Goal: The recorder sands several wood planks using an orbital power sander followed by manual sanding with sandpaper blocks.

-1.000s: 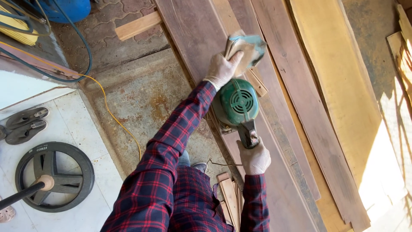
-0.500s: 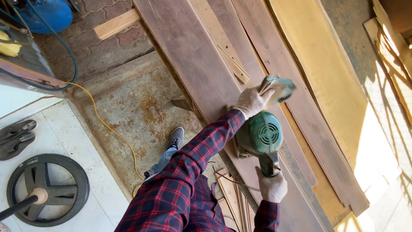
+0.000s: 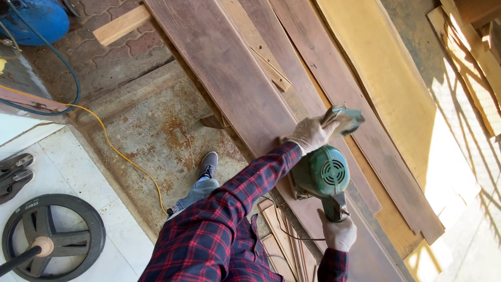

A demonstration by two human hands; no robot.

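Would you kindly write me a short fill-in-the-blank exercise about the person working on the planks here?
1. The body of the power tool gripped by both hands is ____ in colour.
2. The right hand grips the tool's rear ____.
3. The left hand holds the tool's front, over a long brown ____.
4. The cable lying on the rusty floor is ____.

Missing words: green; handle; plank; yellow

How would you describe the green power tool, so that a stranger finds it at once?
Find the long dark plank running diagonally across the floor. Near its lower end, two gloved hands hold the green power tool against the wood. It alone is round and green, with a vented motor housing.
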